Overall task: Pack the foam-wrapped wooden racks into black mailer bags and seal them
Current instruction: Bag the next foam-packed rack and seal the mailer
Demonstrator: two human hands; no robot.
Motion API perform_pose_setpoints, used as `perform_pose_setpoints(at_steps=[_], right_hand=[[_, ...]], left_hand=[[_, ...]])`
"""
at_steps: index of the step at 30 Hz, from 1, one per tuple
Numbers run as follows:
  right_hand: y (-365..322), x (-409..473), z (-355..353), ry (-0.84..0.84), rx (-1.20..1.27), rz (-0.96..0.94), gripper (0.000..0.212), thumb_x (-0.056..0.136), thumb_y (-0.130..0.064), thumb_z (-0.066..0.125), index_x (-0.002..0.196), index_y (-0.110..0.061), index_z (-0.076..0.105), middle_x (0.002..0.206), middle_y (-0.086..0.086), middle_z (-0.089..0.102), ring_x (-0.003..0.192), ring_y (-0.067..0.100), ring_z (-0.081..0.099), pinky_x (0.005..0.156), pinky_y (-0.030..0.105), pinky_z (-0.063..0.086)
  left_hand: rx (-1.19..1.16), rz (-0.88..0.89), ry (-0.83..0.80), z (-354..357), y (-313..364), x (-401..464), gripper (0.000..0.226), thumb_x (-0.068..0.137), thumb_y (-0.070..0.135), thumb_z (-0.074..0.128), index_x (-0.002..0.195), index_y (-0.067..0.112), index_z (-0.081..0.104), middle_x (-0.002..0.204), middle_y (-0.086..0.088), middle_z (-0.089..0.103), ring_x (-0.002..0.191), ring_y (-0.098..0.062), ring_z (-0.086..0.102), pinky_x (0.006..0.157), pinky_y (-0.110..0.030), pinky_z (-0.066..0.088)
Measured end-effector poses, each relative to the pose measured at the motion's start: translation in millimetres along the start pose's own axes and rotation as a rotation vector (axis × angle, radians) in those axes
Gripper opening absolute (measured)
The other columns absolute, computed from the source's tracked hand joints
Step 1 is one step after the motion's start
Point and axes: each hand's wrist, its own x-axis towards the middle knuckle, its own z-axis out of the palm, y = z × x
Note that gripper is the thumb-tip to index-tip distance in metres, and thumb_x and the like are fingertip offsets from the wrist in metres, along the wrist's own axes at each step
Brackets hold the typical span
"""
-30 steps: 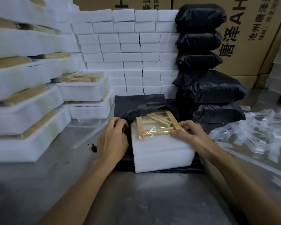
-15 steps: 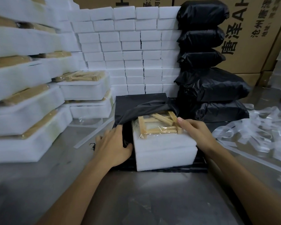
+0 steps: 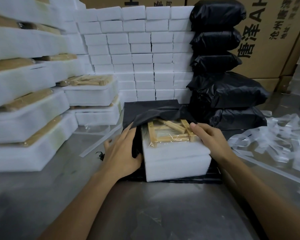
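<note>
Lying between left hand (image 3: 122, 151) and right hand (image 3: 210, 142): rack (image 3: 173, 149).

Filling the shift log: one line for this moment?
step: bagging | rack partly in mailer bag | left hand holds bag | right hand on rack

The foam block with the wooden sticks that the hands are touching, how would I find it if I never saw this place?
Start at the wall of white foam bricks at the back and come down to the grey table. Right in front lies a white foam block between the left hand and right hand. Unlike the stacked blocks on the left, its far end sits under a black bag.
</note>
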Motion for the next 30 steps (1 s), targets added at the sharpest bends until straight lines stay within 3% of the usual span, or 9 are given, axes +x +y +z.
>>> perform_pose_setpoints(at_steps=[5,7,9,11,14,18,20,24,30], right_hand=[[2.1,2.8,-7.9,-0.072,-0.159,0.141,0.075,0.077,-0.085,0.049,0.056,-0.013,0.044,0.054,-0.005,0.049,0.055,0.012,0.049,0.064,0.031,0.037],[8.2,1.2,-12.3,-0.145,-0.216,0.109,0.066,0.089,-0.071,0.046,0.07,-0.01,0.063,0.08,-0.004,0.068,0.081,0.014,0.063,0.078,0.034,0.045],[12.8,0.2,-13.5,-0.242,-0.287,0.011,0.021,0.096,-0.041,0.061,0.099,-0.024,0.071,0.122,-0.011,0.058,0.121,0.011,0.052,0.099,0.03,0.04],[13.8,-1.6,-15.4,-0.364,-0.322,-0.025,0.033,0.09,-0.024,0.073,0.115,-0.041,0.059,0.133,-0.021,0.045,0.135,0.007,0.038,0.108,0.029,0.034],[16.4,1.6,-16.5,-0.357,-0.336,0.012,0.054,0.087,-0.028,0.076,0.136,-0.032,0.055,0.131,-0.012,0.059,0.125,0.012,0.053,0.105,0.031,0.042],[14.9,3.2,-14.2,-0.251,-0.401,-0.107,0.024,0.083,-0.027,0.079,0.09,-0.046,0.066,0.089,-0.026,0.069,0.098,0.004,0.065,0.083,0.026,0.044],[12.2,4.9,-20.0,-0.353,-0.377,-0.093,0.028,0.085,-0.025,0.077,0.099,-0.047,0.067,0.099,-0.026,0.071,0.104,-0.001,0.063,0.092,0.028,0.047],[4.7,0.0,-39.5,-0.755,-0.294,0.101,0.089,0.071,-0.027,0.083,0.147,-0.04,0.039,0.143,-0.02,0.052,0.135,0.005,0.045,0.116,0.038,0.037],[-1.2,-6.7,-36.9,-0.826,-0.333,0.108,0.1,0.05,-0.05,0.097,0.13,-0.066,0.04,0.132,-0.038,0.053,0.123,-0.013,0.047,0.11,0.026,0.037]], left_hand=[[0.059,-0.025,-0.083,-0.2,-5.8,-3.8,0.066,0.086,0.031,0.062,0.145,0.028,0.033,0.149,0.004,0.034,0.131,-0.025,0.041,0.101,-0.05,0.04],[0.187,-0.08,-0.123,0.4,-4.7,-4.6,0.044,0.091,0.04,0.054,0.131,0.027,0.044,0.128,0.004,0.047,0.123,-0.024,0.042,0.097,-0.043,0.036],[0.192,-0.061,-0.144,-1.4,-3.0,-4.4,0.032,0.09,0.044,0.05,0.119,0.029,0.048,0.105,0.01,0.049,0.113,-0.019,0.044,0.093,-0.04,0.032],[0.148,-0.027,-0.212,-5.4,-4.5,-4.1,0.042,0.081,0.052,0.053,0.119,0.035,0.047,0.104,0.016,0.049,0.114,-0.014,0.042,0.098,-0.041,0.028],[0.019,-0.075,-0.465,-14.5,-11.1,-5.5,0.09,0.058,0.068,0.059,0.139,0.046,0.026,0.136,0.015,0.038,0.137,-0.009,0.022,0.114,-0.045,0.013],[0.039,-0.137,-0.638,-17.4,-18.4,-7.0,0.141,0.032,0.088,0.068,0.149,0.047,0.0,0.161,0.011,0.003,0.15,-0.017,-0.004,0.12,-0.048,-0.004],[0.055,-0.098,-0.601,-11.9,-15.5,-7.1,0.141,0.03,0.093,0.065,0.149,0.047,0.005,0.161,0.011,0.007,0.15,-0.017,0.001,0.12,-0.05,-0.005],[0.007,-0.055,-0.527,-7.4,-11.8,-8.7,0.128,0.034,0.098,0.059,0.144,0.053,0.012,0.157,0.018,0.019,0.146,-0.005,0.009,0.119,-0.048,-0.005],[0.005,-0.019,-0.48,-9.4,-15.2,-7.1,0.117,0.038,0.096,0.059,0.141,0.053,0.023,0.14,0.03,0.033,0.136,-0.002,0.028,0.117,-0.044,0.013]])
